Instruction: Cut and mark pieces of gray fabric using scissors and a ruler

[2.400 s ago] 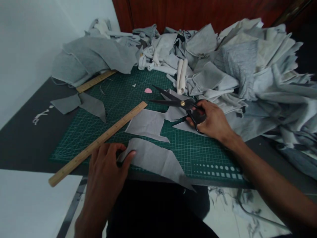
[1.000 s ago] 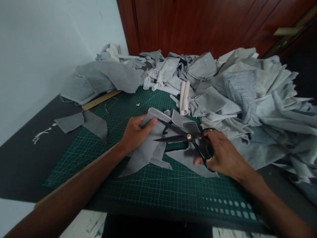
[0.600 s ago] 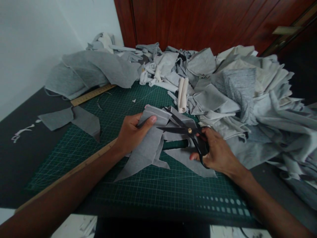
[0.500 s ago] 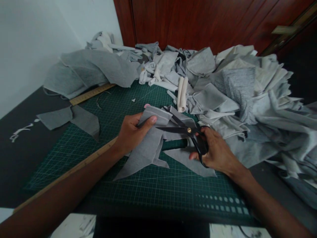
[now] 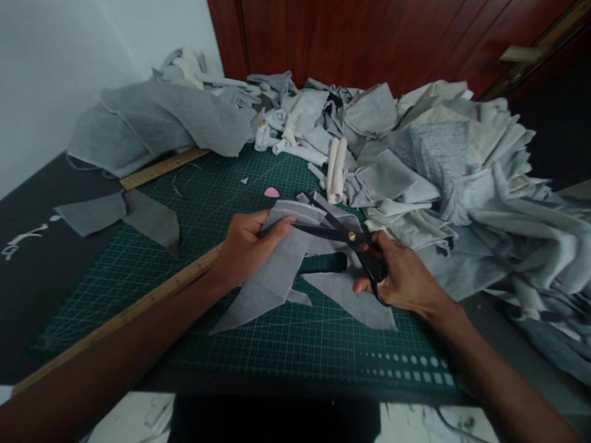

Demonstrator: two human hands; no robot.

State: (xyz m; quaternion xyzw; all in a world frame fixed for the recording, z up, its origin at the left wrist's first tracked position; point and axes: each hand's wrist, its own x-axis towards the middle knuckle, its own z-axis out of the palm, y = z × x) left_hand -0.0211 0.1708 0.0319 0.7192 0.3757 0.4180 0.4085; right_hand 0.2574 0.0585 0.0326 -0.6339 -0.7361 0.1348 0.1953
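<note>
My left hand [image 5: 252, 249] pinches a piece of grey fabric [image 5: 270, 280] near its upper edge, where a pale serged seam runs, thumb on top. In my right hand [image 5: 399, 271] is a pair of black scissors [image 5: 351, 236], fingers through the handles. The blades are spread and point left, with the cloth's stitched top edge between them. The lower blade's tip reaches close to my left thumb. Under the scissors lie further cut grey pieces [image 5: 353, 301]. A small pink tailor's chalk [image 5: 271, 192] rests on the mat just beyond the fabric.
A green cutting mat [image 5: 277, 357] covers the table's middle. One wooden ruler [image 5: 157, 292] passes beneath my left forearm; another ruler [image 5: 164, 167] lies farther back. Grey offcuts [image 5: 92, 212] are at left. Heaped fabric [image 5: 443, 166] fills the back and right, before a wooden door [image 5: 360, 40].
The scissors have moved slightly, their lower blade now angled up toward the seam end by my left thumb. The pink chalk, formerly partly covered by the fabric, now shows fully. The view has shifted slightly.
</note>
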